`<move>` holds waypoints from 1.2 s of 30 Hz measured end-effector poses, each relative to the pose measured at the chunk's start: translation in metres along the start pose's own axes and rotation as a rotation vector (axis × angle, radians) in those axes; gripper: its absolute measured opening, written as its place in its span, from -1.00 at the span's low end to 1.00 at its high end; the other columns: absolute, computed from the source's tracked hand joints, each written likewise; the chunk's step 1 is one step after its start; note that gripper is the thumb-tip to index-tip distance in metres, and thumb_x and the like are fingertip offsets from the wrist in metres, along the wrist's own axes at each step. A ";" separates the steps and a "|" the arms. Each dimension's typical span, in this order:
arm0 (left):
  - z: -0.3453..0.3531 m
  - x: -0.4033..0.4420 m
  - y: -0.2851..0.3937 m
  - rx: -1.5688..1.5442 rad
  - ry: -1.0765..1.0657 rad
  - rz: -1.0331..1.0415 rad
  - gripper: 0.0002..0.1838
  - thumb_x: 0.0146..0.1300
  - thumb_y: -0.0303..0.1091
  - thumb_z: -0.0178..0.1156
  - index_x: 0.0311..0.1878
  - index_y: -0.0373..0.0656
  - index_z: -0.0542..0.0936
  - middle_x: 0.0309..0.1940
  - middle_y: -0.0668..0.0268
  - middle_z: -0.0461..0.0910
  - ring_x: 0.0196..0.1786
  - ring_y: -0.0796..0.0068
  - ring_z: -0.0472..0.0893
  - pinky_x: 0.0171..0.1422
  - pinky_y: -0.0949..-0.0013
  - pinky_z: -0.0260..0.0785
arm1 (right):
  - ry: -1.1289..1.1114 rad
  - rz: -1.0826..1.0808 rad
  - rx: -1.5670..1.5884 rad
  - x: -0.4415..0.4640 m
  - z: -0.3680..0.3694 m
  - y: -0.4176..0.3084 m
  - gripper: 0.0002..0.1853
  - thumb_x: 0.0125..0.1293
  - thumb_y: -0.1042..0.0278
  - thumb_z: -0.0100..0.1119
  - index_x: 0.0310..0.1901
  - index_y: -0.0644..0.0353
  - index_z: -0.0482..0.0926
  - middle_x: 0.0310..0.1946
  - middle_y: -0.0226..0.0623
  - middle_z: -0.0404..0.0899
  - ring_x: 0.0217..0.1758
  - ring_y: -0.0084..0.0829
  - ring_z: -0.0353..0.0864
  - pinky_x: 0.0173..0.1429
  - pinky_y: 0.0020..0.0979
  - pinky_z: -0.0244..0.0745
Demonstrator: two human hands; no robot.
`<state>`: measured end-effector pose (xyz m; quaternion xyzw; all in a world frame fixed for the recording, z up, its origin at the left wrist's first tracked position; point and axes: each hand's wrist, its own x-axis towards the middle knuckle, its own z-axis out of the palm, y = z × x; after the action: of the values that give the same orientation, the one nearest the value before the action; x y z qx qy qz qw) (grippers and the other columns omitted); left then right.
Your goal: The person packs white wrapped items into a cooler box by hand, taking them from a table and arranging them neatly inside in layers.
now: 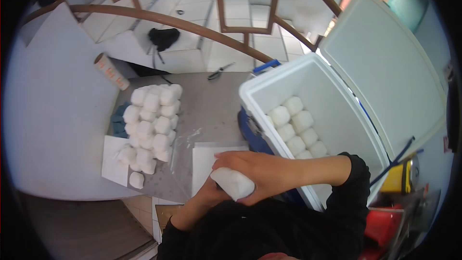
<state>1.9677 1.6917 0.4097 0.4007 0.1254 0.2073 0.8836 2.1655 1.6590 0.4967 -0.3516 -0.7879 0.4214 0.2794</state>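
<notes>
A white rounded block [233,183] is held between both hands, close in front of my chest. My right hand [264,171] wraps over it from the right with the fingers curled. From the lower left my left hand [211,193] closes on its other side, its fingers partly hidden behind the block. A sheet of white paper [204,156] lies on the grey table just beyond the hands. To the left, many similar white blocks [149,123] are piled in a stack, and a single white block [136,180] sits apart at its near end.
A large cooler [257,89] with its lid [385,62] raised stands at the right, holding several white blocks [296,125]. On the grey table [207,108] are scissors [220,71] and a cardboard tube [111,71]. A brown railing [163,15] runs behind.
</notes>
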 end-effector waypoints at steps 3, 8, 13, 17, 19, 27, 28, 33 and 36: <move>0.029 0.009 0.001 -0.228 0.168 0.062 -0.12 -0.02 -0.38 0.42 0.37 0.00 0.16 0.35 0.19 0.17 0.35 0.23 0.30 0.37 0.09 0.20 | 0.046 -0.108 -0.042 -0.020 -0.015 0.015 -0.36 -0.06 0.44 0.41 0.09 0.12 0.34 0.10 -0.14 0.37 0.18 -0.05 0.40 0.25 -0.21 0.32; -0.087 -0.008 0.009 0.164 0.457 0.413 -0.32 0.20 -0.23 0.27 0.33 -0.07 0.20 0.32 0.21 0.18 0.30 0.14 0.35 0.33 0.08 0.25 | 0.217 -0.141 -0.399 -0.058 -0.074 0.044 -0.32 -0.23 0.48 0.44 0.05 -0.01 0.42 0.03 -0.18 0.38 0.13 -0.13 0.39 0.16 -0.18 0.32; -0.319 -0.148 -0.014 1.770 1.665 -0.188 -0.04 -0.09 -0.09 0.43 0.38 -0.09 0.17 0.38 -0.13 0.04 0.39 -0.14 0.14 0.43 0.03 0.00 | -0.143 0.225 -1.024 -0.096 -0.066 0.167 -0.36 -0.20 0.16 0.47 0.03 -0.21 0.46 0.01 -0.27 0.38 0.09 -0.23 0.40 0.03 -0.26 0.33; -0.385 -0.258 -0.039 1.654 1.597 -0.318 0.09 -0.17 -0.12 0.46 0.45 -0.06 0.08 0.34 -0.18 0.07 0.38 -0.14 0.14 0.38 -0.04 0.11 | -0.232 0.176 -1.057 -0.138 -0.044 0.258 -0.41 -0.14 -0.07 0.40 0.01 -0.26 0.47 0.02 -0.32 0.38 0.07 -0.27 0.39 0.07 -0.26 0.33; -0.404 -0.276 -0.049 1.686 1.463 -0.237 0.12 -0.18 -0.11 0.46 0.45 -0.11 0.05 0.32 -0.18 0.12 0.37 -0.15 0.16 0.36 -0.05 0.14 | 0.001 -0.079 -1.159 -0.139 -0.043 0.270 -0.39 -0.16 -0.25 0.33 -0.01 -0.27 0.49 0.02 -0.35 0.37 0.08 -0.28 0.38 0.11 -0.24 0.31; -0.398 -0.252 -0.034 1.301 1.733 -0.449 -0.04 -0.35 -0.23 0.51 0.18 -0.43 0.30 0.12 -0.16 0.35 0.14 -0.11 0.39 0.30 0.12 0.25 | -0.101 0.110 -1.045 -0.138 -0.052 0.232 -0.37 -0.10 -0.12 0.38 0.09 -0.28 0.47 0.14 -0.31 0.31 0.19 -0.19 0.31 0.25 -0.17 0.26; -0.398 -0.251 -0.042 1.304 1.713 -0.169 -0.06 -0.33 -0.28 0.48 0.18 -0.49 0.28 0.07 -0.12 0.41 0.09 -0.05 0.46 0.25 0.14 0.30 | -0.142 0.128 -1.001 -0.138 -0.054 0.227 -0.35 -0.09 -0.03 0.41 0.13 -0.27 0.45 0.18 -0.28 0.27 0.22 -0.14 0.29 0.25 -0.16 0.28; -0.378 -0.250 -0.062 1.077 1.812 0.211 -0.07 -0.26 -0.34 0.48 0.21 -0.49 0.24 0.14 -0.08 0.38 0.14 0.01 0.46 0.24 0.16 0.33 | -0.101 0.232 -0.966 -0.154 -0.034 0.245 -0.31 -0.07 0.19 0.42 0.18 -0.31 0.40 0.26 -0.17 0.18 0.28 -0.05 0.24 0.24 -0.17 0.36; -0.328 -0.236 -0.054 0.776 1.831 0.201 -0.09 -0.20 -0.39 0.48 0.24 -0.45 0.22 0.13 -0.06 0.39 0.17 0.06 0.43 0.25 0.16 0.32 | -0.155 0.268 -1.015 -0.157 -0.030 0.242 -0.30 -0.07 0.26 0.41 0.18 -0.34 0.38 0.26 -0.12 0.17 0.29 -0.04 0.24 0.23 -0.19 0.38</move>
<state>1.6470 1.7650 0.1693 0.3559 0.7824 0.4549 0.2328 2.3581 1.6456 0.2808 -0.5081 -0.8592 0.0437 -0.0416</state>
